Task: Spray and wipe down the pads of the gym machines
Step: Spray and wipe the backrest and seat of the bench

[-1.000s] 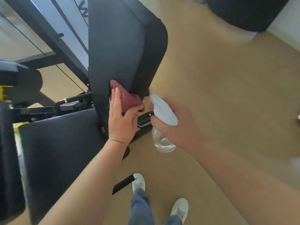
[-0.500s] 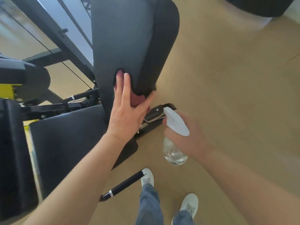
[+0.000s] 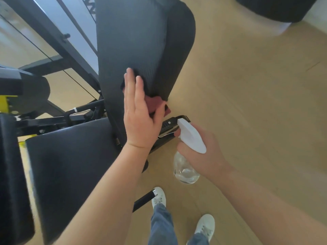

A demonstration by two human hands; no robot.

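A tall black back pad (image 3: 134, 41) of a gym machine stands upright ahead of me. My left hand (image 3: 139, 117) presses a dark red cloth (image 3: 155, 105) flat against the pad's lower part, fingers stretched upward; most of the cloth is hidden under the palm. My right hand (image 3: 203, 152) grips a clear spray bottle (image 3: 185, 170) with a white trigger head (image 3: 192, 137), held low to the right of the pad, nozzle toward the machine. The black seat pad (image 3: 70, 160) lies below and left of the back pad.
Black frame bars (image 3: 58, 38) and cables rise at the upper left, with a yellow part (image 3: 3, 103) at the far left. A black handle (image 3: 144, 200) sticks out near my white shoes (image 3: 159, 197). A dark round object (image 3: 276, 7) sits on the tan floor at the top right.
My left hand has slid the cloth up the lower part of the back pad, fingers now flatter. My right hand with the bottle has dropped lower and to the right.
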